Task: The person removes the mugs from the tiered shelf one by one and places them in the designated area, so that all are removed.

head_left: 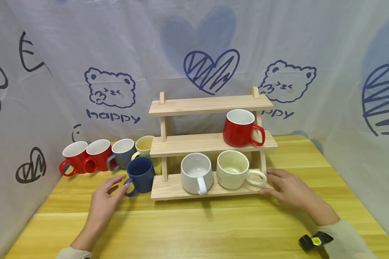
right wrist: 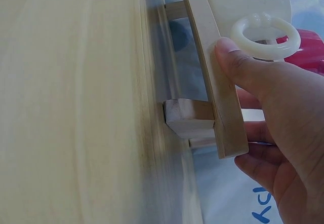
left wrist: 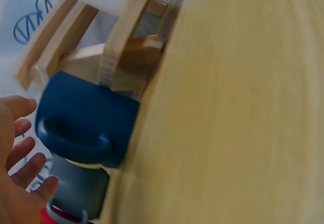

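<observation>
My left hand point(head_left: 104, 201) is beside a navy blue mug point(head_left: 142, 175), its thumb tip close to the handle. In the left wrist view the fingers are spread, with a gap between them and the mug point(left wrist: 86, 117). At the right end of the bottom board, my right hand point(head_left: 288, 185) grips a three-tier wooden shelf point(head_left: 210, 104). The thumb lies on the board's front edge point(right wrist: 215, 67), the other fingers behind it. A white mug point(head_left: 197, 173) and a cream mug point(head_left: 232, 169) stand on the bottom tier. A red mug point(head_left: 238, 129) stands on the middle tier.
Left of the shelf, two red mugs point(head_left: 75, 154), a grey-blue mug point(head_left: 124, 154) and a yellow mug point(head_left: 145, 144) stand in a row on the wooden table point(head_left: 207, 230). A printed white curtain point(head_left: 116, 43) surrounds the table at the back and sides.
</observation>
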`<state>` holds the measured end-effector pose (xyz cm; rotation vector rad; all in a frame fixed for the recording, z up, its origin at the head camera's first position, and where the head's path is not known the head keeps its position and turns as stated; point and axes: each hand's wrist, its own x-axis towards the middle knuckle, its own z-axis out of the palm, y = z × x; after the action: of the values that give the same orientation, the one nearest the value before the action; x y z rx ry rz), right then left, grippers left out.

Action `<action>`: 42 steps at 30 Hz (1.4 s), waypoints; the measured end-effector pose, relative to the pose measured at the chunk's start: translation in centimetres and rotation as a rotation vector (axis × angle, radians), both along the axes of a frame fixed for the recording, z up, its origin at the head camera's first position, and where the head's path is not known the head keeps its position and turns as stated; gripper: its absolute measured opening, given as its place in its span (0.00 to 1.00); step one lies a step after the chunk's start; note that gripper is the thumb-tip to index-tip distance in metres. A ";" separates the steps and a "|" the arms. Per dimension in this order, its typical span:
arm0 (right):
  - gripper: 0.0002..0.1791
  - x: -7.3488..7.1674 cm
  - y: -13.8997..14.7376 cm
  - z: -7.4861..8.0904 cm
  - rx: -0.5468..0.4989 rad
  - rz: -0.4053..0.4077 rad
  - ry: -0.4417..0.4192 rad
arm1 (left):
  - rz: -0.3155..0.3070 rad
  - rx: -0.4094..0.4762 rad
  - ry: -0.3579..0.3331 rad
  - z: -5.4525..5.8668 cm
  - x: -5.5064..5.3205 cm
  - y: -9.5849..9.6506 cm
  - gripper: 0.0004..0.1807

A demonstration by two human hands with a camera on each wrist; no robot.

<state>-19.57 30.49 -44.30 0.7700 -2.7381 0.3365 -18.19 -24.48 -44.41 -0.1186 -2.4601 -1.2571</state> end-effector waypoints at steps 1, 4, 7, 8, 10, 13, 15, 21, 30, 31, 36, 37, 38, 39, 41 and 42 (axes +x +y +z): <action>0.29 0.0 0.0 0.0 -0.002 0.001 0.001 | 0.006 -0.049 0.031 0.2 0.0 0.1 0.19; 0.28 -0.1 -0.1 0.1 -0.009 0.006 0.003 | 0.001 -0.179 0.105 1.0 0.0 0.4 0.19; 0.28 -0.1 -0.2 0.2 -0.011 0.009 0.004 | -0.038 -0.263 0.161 2.0 0.0 0.9 0.19; 0.28 -0.1 -0.2 0.2 -0.010 0.009 0.003 | -0.053 -0.283 0.176 2.3 -0.1 1.1 0.20; 0.29 -0.1 -0.2 0.2 -0.007 0.007 -0.001 | -0.076 -0.324 0.208 3.0 -0.1 1.5 0.20; 0.29 -0.1 -0.2 0.2 -0.003 0.003 -0.006 | -0.102 -0.373 0.255 3.9 -0.1 2.3 0.21; 0.29 -0.1 -0.2 0.2 -0.001 0.000 -0.005 | -0.127 -0.394 0.299 4.4 -0.3 2.9 0.22; 0.29 0.0 -0.2 0.2 0.000 -0.006 -0.006 | -0.237 -0.494 0.462 5.7 -1.0 5.4 0.25; 0.29 0.1 -0.2 0.1 -0.003 -0.001 0.000 | -0.385 -0.524 0.485 8.3 -1.9 10.3 0.31; 0.29 0.1 -0.2 0.1 -0.003 -0.001 0.002 | -0.399 -0.521 0.476 8.6 -2.1 10.9 0.31; 0.30 0.1 -0.1 0.1 -0.001 -0.005 0.005 | -0.465 -0.529 0.455 9.7 -2.8 13.6 0.30; 0.30 0.1 -0.1 0.1 -0.001 -0.005 0.004 | -0.479 -0.533 0.460 9.9 -3.0 14.2 0.31; 0.30 0.1 -0.1 0.1 -0.003 -0.006 0.004 | -0.492 -0.540 0.466 10.1 -3.1 14.7 0.33; 0.30 0.1 -0.1 0.1 -0.004 -0.006 0.004 | -0.506 -0.545 0.473 10.3 -3.3 15.2 0.34; 0.30 0.1 -0.1 0.1 -0.004 -0.002 0.008 | -0.534 -0.552 0.486 10.7 -3.5 16.3 0.34; 0.30 0.1 -0.1 0.1 -0.004 0.001 0.011 | -0.546 -0.558 0.486 10.9 -3.6 16.8 0.33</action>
<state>-19.47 30.39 -44.22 0.7694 -2.7260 0.3362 -21.75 -7.72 -33.50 -1.1555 -2.3174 -0.5582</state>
